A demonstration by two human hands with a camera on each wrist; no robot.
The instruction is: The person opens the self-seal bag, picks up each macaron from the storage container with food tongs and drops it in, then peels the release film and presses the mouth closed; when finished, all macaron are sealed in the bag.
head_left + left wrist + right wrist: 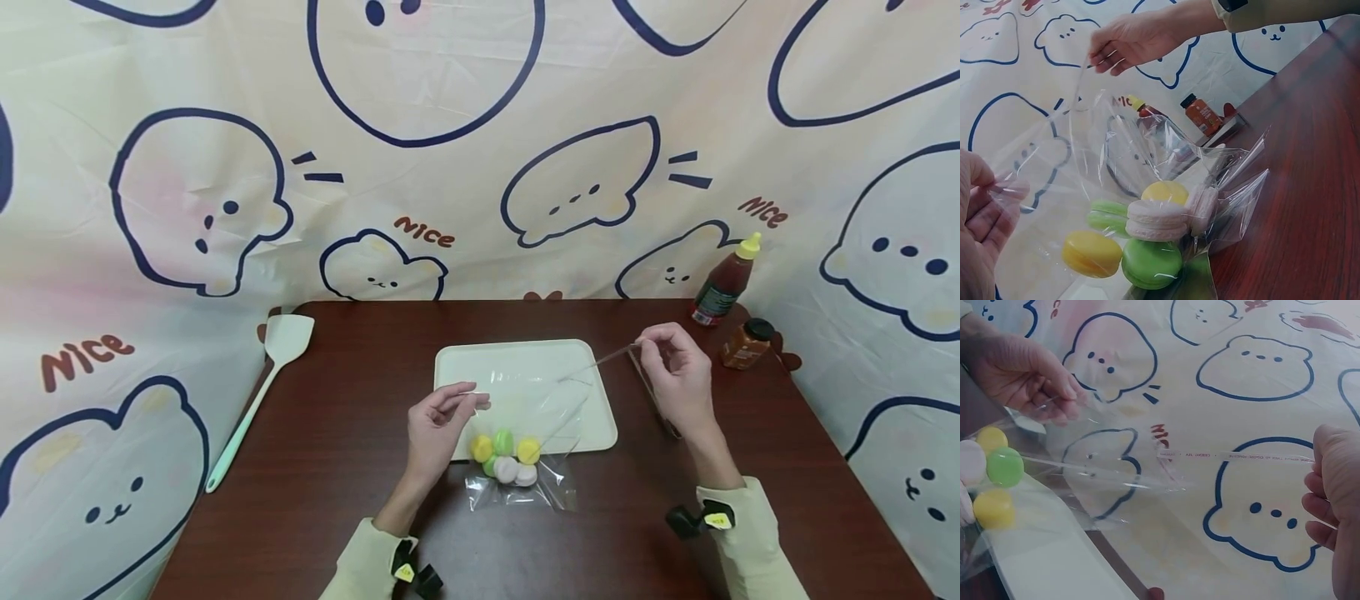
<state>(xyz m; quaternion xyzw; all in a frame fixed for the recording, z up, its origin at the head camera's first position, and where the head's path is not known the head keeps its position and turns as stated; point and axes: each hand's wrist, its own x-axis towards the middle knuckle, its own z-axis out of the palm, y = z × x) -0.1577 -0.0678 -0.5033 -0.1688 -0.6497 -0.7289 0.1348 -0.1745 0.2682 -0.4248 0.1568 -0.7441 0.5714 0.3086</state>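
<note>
A clear plastic bag (558, 487) holds several macarons (506, 469), yellow, green and pale pink, bunched at its bottom. It hangs over the front edge of a white tray (600, 425). My left hand (438, 425) pinches the bag's upper left edge between thumb and fingers. Higher and to the right, my right hand (678, 375) pinches the end of a narrow clear strip (1241, 456). Red print runs along this strip, which stretches taut toward the bag in the right wrist view. In the left wrist view the macarons (1157, 219) show through the crinkled film.
At the back right stand a red sauce bottle (723, 287) with a yellow cap and a small jar (746, 344) with a black lid. A thin long object (651, 387) lies partly behind my right hand. A spatula (262, 383) lies along the left table edge.
</note>
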